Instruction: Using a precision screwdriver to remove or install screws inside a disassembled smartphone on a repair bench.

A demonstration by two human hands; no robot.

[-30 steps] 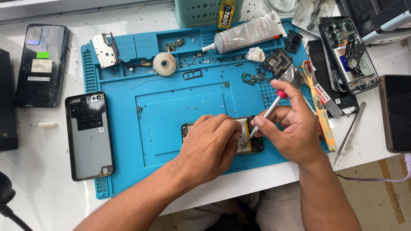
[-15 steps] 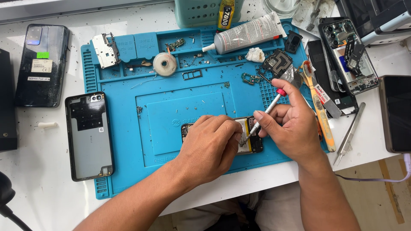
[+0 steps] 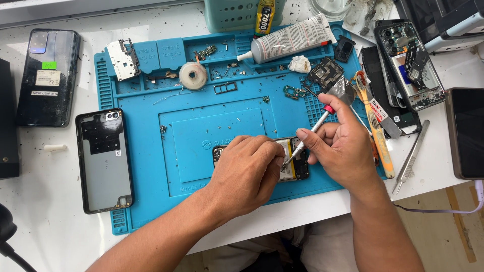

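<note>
Two hands meet over an opened phone [image 3: 295,163] lying on the near middle of the blue mat [image 3: 151,151], which covers much of the white surface [image 3: 55,236]. The left hand [image 3: 247,171] lies palm down across the phone, fingers curled and pressed together on it, likely to keep the phone from sliding while the tool works. The right hand [image 3: 345,146] pinches a thin screwdriver [image 3: 308,137] with a red cap between thumb and fingers, tilted so the tip comes down at the phone's right end, just beside the left fingertips; a slanted hold like this leaves the tip in the person's sight.

Small parts sit in the mat's far compartments, probably so that they do not roll off: a roll of tape [image 3: 193,75], a metal plate [image 3: 121,59] and loose bits too small to identify. A glue tube [image 3: 292,38] lies tilted at the far edge. To the left, a back cover [image 3: 103,161] lies half on the mat with its inside up, and a dark phone [image 3: 48,75] rests on the surface beyond. To the right are a toothbrush [image 3: 375,131], tweezers [image 3: 412,156] and another stripped phone [image 3: 411,65].

Most of the opened phone is hidden under the left hand; only a yellowish patch and a dark end show. Whether the tip sits on a screw cannot be made out. A dark screen [image 3: 466,133] at the right is cut off by the frame.
</note>
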